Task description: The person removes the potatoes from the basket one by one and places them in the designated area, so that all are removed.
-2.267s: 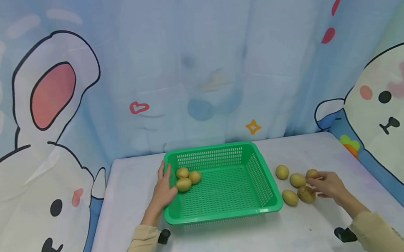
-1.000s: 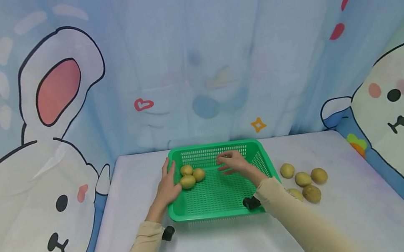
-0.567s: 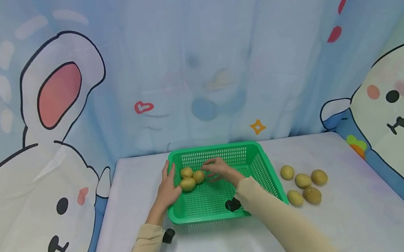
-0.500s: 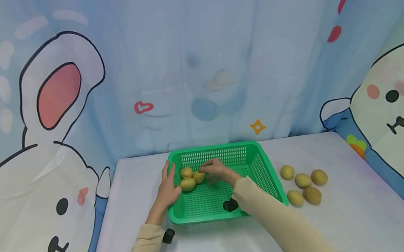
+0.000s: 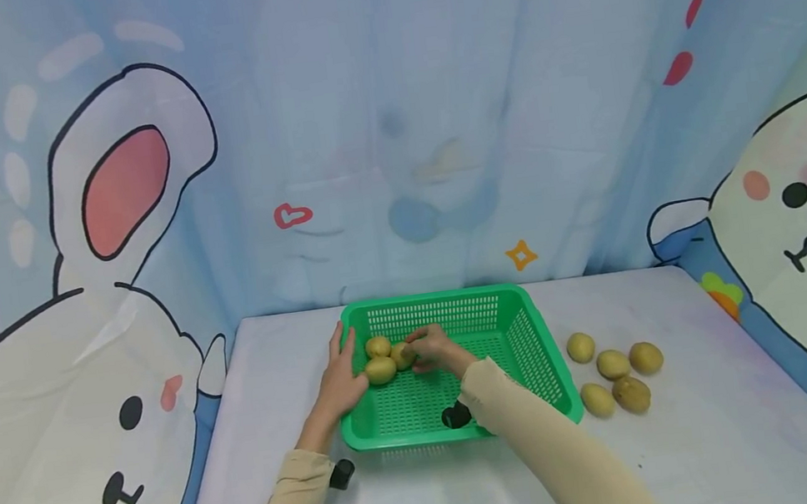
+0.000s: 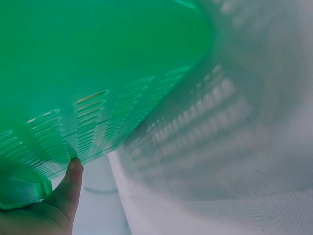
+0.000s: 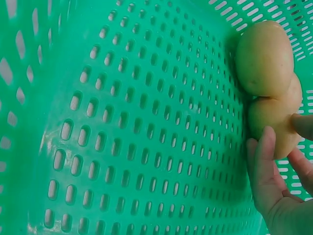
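Observation:
In the head view, a green plastic basket (image 5: 426, 437) holds three potatoes against its left side. My right hand (image 5: 437, 350) reaches inside it. Thumb and fingers there grip the rightmost potato (image 7: 275, 125), which touches another potato (image 7: 265, 58) in the right wrist view. The third, a rear potato (image 5: 378, 347), is mostly hidden behind these in that view. My left hand (image 5: 342, 387) holds the basket's left rim, its thumb over the inside edge. One finger (image 6: 73, 174) presses the outer slotted wall in the left wrist view.
Several loose potatoes (image 5: 613, 364) lie on the white tablecloth (image 5: 713, 432) right of the basket. Behind the table hangs a light blue curtain (image 5: 343, 125) with cartoon animals. Small black devices (image 5: 456, 415) sit at both wrists.
My right hand has left the loose potatoes, crossed leftward into the basket and closed on the rightmost potato there. The left hand stays on the rim. The head view has shifted slightly.

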`<state>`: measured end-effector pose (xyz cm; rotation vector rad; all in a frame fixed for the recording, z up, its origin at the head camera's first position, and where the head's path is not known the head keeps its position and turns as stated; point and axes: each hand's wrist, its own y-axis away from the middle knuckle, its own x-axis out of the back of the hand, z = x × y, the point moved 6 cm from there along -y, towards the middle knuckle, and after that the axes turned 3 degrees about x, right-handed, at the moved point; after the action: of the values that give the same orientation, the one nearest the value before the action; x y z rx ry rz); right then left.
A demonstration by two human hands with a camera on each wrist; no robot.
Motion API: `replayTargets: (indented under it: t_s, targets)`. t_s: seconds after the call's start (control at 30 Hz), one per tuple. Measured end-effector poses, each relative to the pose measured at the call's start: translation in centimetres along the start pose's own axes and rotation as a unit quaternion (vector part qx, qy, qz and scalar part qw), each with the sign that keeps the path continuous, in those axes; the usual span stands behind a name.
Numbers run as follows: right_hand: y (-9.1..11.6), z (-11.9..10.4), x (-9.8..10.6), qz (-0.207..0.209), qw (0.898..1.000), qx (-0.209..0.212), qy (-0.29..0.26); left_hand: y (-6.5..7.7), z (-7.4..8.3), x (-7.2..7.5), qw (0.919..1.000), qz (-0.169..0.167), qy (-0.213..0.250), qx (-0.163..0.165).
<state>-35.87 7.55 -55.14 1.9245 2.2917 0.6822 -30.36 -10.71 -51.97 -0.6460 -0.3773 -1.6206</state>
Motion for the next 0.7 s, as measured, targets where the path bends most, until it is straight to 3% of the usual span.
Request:
replayTargets:
  t_s: [0.2, 0.7]
  targets:
    - [0.3, -0.5, 0.5, 0.006, 1.000, -0.002, -0.001, 0.0, 0.2, 0.1, 1.0000, -0.003, -0.004, -0.006]
    - [2.9, -3.7, 2.3, -0.023, 0.998, 0.054, 0.029, 0.2, 0.4, 0.2, 0.9999, 0.002, -0.009, -0.006]
